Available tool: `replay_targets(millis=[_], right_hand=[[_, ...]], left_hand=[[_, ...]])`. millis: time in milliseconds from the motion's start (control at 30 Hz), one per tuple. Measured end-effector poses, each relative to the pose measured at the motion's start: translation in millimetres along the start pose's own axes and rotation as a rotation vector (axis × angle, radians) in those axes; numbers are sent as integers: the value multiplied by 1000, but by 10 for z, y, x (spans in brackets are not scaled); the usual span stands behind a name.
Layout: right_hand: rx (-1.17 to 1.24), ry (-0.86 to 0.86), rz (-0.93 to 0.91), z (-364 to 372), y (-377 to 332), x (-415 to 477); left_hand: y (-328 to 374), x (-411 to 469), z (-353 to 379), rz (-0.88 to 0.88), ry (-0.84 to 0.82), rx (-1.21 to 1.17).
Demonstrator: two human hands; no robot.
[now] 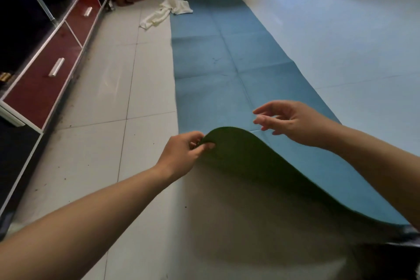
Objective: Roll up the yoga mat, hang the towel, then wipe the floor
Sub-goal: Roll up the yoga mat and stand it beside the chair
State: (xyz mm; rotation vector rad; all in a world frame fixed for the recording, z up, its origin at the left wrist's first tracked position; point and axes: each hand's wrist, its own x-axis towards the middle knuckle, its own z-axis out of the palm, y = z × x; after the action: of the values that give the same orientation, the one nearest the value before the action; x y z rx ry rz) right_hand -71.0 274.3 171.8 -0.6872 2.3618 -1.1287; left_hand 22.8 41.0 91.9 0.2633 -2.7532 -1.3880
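Yoga mat [218, 57] lies on the floor [102, 88], long axis running from the hands toward 12 o'clock. Left hand [181, 154] pinches the lifted near corner, green underside showing; right hand [288, 120] hovers at its 2 o'clock, fingers spread, holding nothing. Rolling should go toward 12.

One head-worn wide-angle view, facing forward-down along floor [102, 88], close above it; edges seemingly warped.
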Motion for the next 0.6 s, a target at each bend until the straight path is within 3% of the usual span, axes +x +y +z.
replay_targets(millis=[200,333,500,600], right_hand=[[-276,-82,19,-19,81,-33],[-510,39,-49,-112,99,-21],[-553,117,-104,-111,72,20],[-540,134,-115,-85,87,52]], left_hand=[[-86,106,-218,-120,103,-53],[-163,112,-416,-176,134,-48],[28,73,-533,-3,20,-95],[298,154,-539,155,36,55]])
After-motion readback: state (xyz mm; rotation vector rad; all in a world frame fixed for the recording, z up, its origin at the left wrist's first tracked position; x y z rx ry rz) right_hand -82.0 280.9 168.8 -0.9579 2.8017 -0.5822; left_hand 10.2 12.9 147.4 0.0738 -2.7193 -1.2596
